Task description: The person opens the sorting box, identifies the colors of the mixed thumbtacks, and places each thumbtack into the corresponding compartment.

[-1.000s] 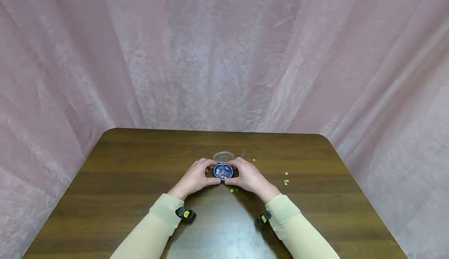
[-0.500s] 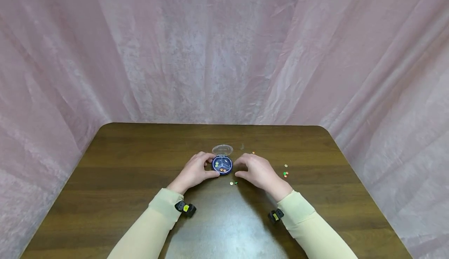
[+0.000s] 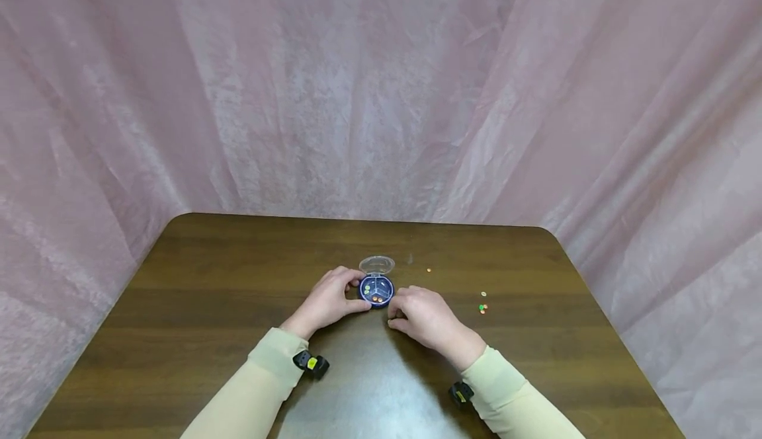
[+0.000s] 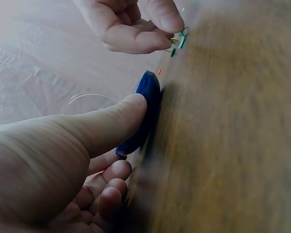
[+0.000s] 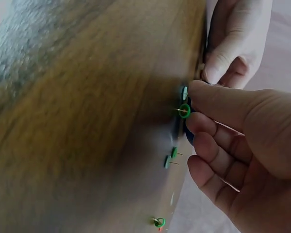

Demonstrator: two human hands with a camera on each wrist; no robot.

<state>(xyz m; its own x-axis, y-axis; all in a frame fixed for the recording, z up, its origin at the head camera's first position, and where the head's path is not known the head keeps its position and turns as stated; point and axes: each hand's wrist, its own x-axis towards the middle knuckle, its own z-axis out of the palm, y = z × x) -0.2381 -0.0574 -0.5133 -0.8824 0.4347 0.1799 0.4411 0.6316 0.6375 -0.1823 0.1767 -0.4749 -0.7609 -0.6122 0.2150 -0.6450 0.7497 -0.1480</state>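
Observation:
A round blue case [image 3: 376, 291] with inner dividers lies on the table, its clear lid [image 3: 376, 265] raised at the back. Yellowish and orange thumbtacks sit inside it. My left hand [image 3: 329, 298] grips the case's left side, thumb at the front; in the left wrist view the thumb [image 4: 119, 116] presses the blue rim. Just right of the case, my right hand [image 3: 425, 319] is low over the table, fingers bent. In the right wrist view, green thumbtacks [image 5: 184, 110] are close by its thumb and fingertips, with no grip on them visible.
To the right lies a small group of green and orange thumbtacks [image 3: 483, 308], with a pale one [image 3: 484, 293] behind it. A single orange thumbtack [image 3: 428, 270] is behind the right hand. A pink curtain [image 3: 357, 95] hangs beyond the wooden table [image 3: 250, 247].
My right hand has let go of the case, moved right, then come down toward the front over the two thumbtacks there. The left hand has kept its hold.

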